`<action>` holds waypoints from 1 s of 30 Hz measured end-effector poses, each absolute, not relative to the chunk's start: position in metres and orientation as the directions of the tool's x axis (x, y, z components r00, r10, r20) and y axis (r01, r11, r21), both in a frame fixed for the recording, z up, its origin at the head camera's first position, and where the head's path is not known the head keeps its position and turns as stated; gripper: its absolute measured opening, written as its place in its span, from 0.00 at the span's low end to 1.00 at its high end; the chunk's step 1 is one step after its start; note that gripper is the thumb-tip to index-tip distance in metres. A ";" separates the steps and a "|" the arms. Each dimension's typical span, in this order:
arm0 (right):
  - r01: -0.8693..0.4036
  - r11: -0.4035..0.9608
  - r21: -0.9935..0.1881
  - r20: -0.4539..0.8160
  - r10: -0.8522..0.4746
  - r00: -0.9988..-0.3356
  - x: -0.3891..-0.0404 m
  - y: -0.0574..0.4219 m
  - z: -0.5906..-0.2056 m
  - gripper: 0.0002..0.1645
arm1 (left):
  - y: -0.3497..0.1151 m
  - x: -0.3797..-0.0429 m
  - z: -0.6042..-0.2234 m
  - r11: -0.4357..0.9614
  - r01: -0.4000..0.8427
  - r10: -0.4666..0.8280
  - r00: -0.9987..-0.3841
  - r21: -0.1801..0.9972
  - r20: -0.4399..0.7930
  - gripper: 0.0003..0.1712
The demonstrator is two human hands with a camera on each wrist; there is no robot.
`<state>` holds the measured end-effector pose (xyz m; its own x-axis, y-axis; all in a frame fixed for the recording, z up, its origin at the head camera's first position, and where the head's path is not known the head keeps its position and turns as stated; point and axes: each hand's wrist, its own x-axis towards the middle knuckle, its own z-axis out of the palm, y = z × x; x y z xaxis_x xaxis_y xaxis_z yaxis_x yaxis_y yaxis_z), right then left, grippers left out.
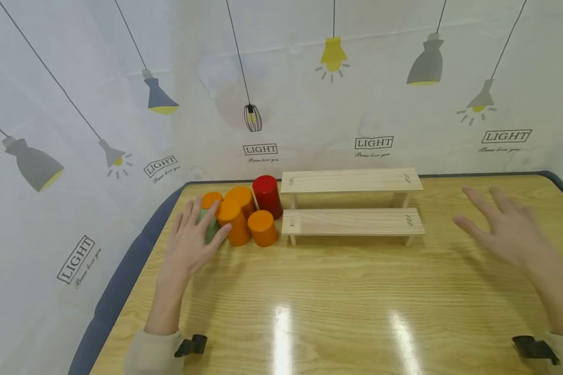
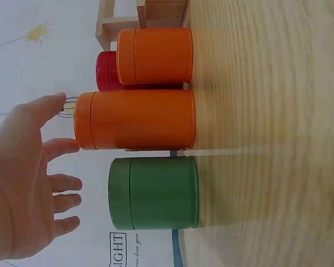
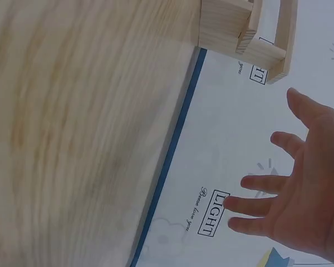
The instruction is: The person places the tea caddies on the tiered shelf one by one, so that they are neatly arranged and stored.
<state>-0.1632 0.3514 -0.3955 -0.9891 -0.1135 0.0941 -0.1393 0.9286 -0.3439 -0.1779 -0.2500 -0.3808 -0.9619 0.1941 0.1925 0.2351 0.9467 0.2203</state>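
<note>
Hovering by the green canister (image 2: 156,193) and tall orange canister (image 2: 142,119), left of the wooden shelves (image 1: 352,221), my left hand (image 1: 191,242) is relaxed and empty; I judge this pre-grasp, the next move calling for closing round one. My right hand (image 1: 513,232) hangs spread, holding nothing.

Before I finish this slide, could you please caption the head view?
Left hand by a green can, near orange cans and a red can; right hand open beside wooden shelves.

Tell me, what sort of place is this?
Maybe a small indoor activity corner, though I can't be sure. There's a wooden table with colorful canisters and low wooden stands, and a lamp-printed backdrop behind them.
</note>
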 end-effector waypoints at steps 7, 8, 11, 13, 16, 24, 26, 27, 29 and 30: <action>-0.131 0.883 -0.451 0.071 -0.111 -0.991 -0.164 0.346 -0.397 0.48 | -0.255 -0.178 -0.387 0.927 0.238 0.173 -0.957 0.290 0.233 0.42; -0.138 0.876 -0.463 0.076 -0.115 -0.990 -0.164 0.345 -0.397 0.48 | -0.255 -0.178 -0.388 0.925 0.237 0.168 -0.957 0.298 0.237 0.42; -0.168 0.858 -0.486 0.099 -0.137 -0.986 -0.166 0.344 -0.398 0.48 | -0.257 -0.178 -0.390 0.918 0.231 0.155 -0.957 0.322 0.245 0.43; -0.189 0.845 -0.500 0.107 -0.156 -0.982 -0.168 0.343 -0.399 0.48 | -0.259 -0.178 -0.392 0.913 0.232 0.150 -0.957 0.337 0.250 0.44; -0.210 0.822 -0.529 0.105 -0.183 -0.978 -0.169 0.341 -0.400 0.48 | -0.261 -0.178 -0.394 0.902 0.238 0.146 -0.954 0.361 0.262 0.44; -0.175 0.759 -0.627 0.057 -0.180 -0.982 -0.170 0.330 -0.406 0.47 | -0.268 -0.181 -0.401 0.875 0.222 0.114 -0.958 0.430 0.262 0.44; -0.171 0.742 -0.649 0.049 -0.183 -0.982 -0.171 0.326 -0.407 0.47 | -0.270 -0.182 -0.403 0.870 0.218 0.106 -0.959 0.441 0.264 0.45; -0.168 0.736 -0.656 0.045 -0.184 -0.982 -0.171 0.324 -0.407 0.47 | -0.271 -0.182 -0.404 0.870 0.212 0.100 -0.960 0.446 0.261 0.45; -0.166 0.725 -0.669 0.038 -0.190 -0.981 -0.172 0.320 -0.407 0.46 | -0.273 -0.182 -0.406 0.866 0.191 0.082 -0.966 0.462 0.246 0.46; -0.165 0.719 -0.675 0.035 -0.193 -0.981 -0.172 0.318 -0.408 0.46 | -0.274 -0.182 -0.406 0.865 0.178 0.071 -0.969 0.469 0.236 0.46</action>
